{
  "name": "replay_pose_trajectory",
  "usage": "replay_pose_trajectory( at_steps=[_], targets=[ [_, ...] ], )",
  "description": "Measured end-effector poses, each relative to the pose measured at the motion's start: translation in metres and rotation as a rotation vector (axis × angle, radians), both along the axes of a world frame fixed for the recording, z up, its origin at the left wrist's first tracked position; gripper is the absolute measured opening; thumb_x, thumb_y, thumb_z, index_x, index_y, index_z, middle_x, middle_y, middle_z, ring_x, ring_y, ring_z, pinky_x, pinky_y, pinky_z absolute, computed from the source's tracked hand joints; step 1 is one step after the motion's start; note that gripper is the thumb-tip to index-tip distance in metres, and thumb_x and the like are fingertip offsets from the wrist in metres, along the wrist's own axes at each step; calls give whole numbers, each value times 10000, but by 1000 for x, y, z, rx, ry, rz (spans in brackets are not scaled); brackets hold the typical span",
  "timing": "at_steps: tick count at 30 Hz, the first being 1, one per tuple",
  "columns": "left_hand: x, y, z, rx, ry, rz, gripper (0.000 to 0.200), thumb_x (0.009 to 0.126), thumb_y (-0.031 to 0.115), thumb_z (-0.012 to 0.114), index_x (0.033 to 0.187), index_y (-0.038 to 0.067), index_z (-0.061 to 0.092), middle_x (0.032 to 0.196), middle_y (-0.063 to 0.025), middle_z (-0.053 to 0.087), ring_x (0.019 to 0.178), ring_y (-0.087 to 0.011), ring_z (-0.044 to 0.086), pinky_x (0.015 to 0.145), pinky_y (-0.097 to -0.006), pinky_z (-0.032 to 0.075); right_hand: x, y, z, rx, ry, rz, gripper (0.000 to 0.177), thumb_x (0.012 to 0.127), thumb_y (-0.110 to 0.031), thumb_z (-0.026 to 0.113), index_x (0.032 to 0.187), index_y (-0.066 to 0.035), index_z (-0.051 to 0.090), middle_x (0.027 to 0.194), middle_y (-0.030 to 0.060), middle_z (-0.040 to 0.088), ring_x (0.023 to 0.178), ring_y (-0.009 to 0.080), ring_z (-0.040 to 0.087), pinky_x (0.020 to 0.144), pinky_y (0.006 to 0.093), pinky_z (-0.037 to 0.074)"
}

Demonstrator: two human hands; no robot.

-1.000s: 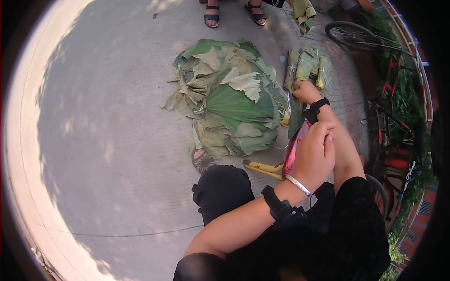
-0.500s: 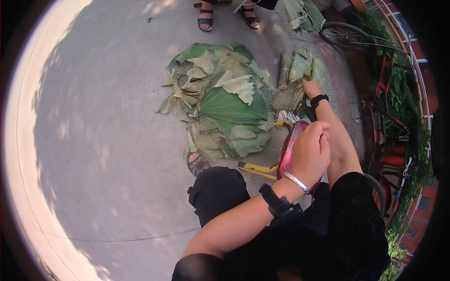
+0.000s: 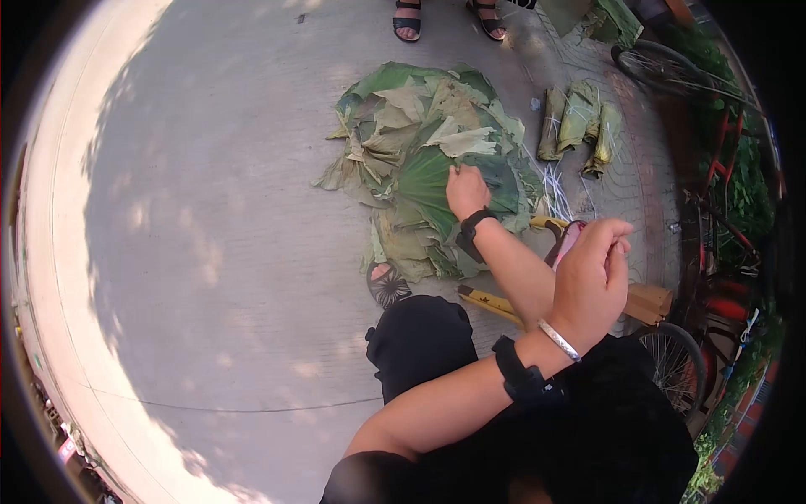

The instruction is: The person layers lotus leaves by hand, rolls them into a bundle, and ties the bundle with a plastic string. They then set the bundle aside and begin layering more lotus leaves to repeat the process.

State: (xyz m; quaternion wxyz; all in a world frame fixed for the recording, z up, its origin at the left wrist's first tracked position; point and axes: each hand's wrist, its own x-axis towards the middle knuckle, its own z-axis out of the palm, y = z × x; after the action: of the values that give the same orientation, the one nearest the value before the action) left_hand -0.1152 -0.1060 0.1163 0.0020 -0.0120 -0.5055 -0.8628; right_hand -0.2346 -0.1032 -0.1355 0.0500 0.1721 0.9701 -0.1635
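A large heap of lotus leaves [image 3: 420,189], green and dry brownish, lies on the pavement in front of me. My right hand [image 3: 468,191] is over the heap, its fingers closed at the green lotus leaf on top. Nearer to me, my left hand [image 3: 593,265] hangs in the air with curled fingers; what is inside them is hidden. Partly behind it is a small stool with a pink seat [image 3: 569,239] and yellow legs [image 3: 491,302]. Beyond, several white strings [image 3: 554,193] lie by three tied leaf bundles [image 3: 579,116].
A person's sandalled feet [image 3: 407,23] stand at the far side. More leaves [image 3: 613,21] lie at the upper right. Bicycles, with one wheel [image 3: 659,67] showing, line the right side. A cardboard piece [image 3: 648,302] is near another wheel. My sandalled foot [image 3: 388,284] touches the heap's near edge.
My right hand has moved left from a brownish leaf by the tied bundles to the heap. That brownish leaf no longer shows beside the bundles. My left hand stays raised, and the view has shifted.
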Motion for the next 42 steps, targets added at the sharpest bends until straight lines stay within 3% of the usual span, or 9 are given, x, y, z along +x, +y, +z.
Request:
replay_pose_trajectory(
  at_steps=[5,9,20,23,27,33,35,39,42],
  targets=[
    [-4,-21,-3,-14,-20,35,210,920,-45,524,1122,-26,579,921,-88,623,829,-138,619,756,-263,496,22,-71,-47,19,168,109,689,845,-373,679,1361,24,451,1368,167,484,1226,343,470,978,457,418],
    [-11,-30,1,19,-59,74,181,899,-49,519,1070,-3,554,871,-120,584,740,-238,607,674,-326,484,20,-85,-52,100,123,123,892,771,-421,746,1432,36,358,1468,167,387,1278,333,404,1022,459,363],
    [-6,-13,-4,38,-60,-43,206,943,-37,513,1142,-24,563,966,-81,606,889,-120,603,766,-243,490,-3,-37,-66,-19,59,356,613,834,-263,647,1373,-42,457,1368,178,485,1157,347,520,818,455,536],
    [-5,-7,0,68,-44,80,180,882,-58,525,1050,0,551,837,-126,583,753,-264,601,686,-339,478,6,-48,-59,107,153,406,616,822,-222,641,1381,-46,449,1326,178,516,1085,354,564,811,446,543],
    [-1,-17,-8,-16,-57,-5,199,939,-40,510,1129,-21,566,966,-92,609,881,-130,607,780,-250,492,7,-52,-72,212,212,437,544,827,-208,613,1335,-51,495,1295,190,542,1002,383,606,815,460,544],
    [-1,-14,-5,-15,-70,-8,196,919,-47,510,1104,-14,564,923,-105,605,852,-177,614,760,-285,492,-4,-24,-48,-212,168,252,254,849,-181,515,1023,-60,656,1028,216,663,912,395,627,807,480,518],
    [-3,-7,0,9,-71,43,189,885,-59,519,1061,-3,559,867,-131,592,786,-261,621,712,-331,493,-14,-10,-52,-304,164,152,238,843,-176,501,970,-44,653,929,227,660,876,409,622,785,487,497],
    [1,0,-2,18,-75,18,178,881,-57,526,1048,-5,561,875,-131,598,796,-263,629,708,-329,495,-26,13,-70,-498,170,91,237,821,-170,502,919,1,633,842,258,638,825,442,613,737,491,465],
    [1,-1,-3,-1,-76,20,173,895,-43,528,1061,-11,567,895,-117,610,812,-217,628,718,-302,496,-32,22,-80,-600,173,-13,200,851,-170,521,836,15,596,752,136,646,702,265,599,655,405,441]
  ],
)
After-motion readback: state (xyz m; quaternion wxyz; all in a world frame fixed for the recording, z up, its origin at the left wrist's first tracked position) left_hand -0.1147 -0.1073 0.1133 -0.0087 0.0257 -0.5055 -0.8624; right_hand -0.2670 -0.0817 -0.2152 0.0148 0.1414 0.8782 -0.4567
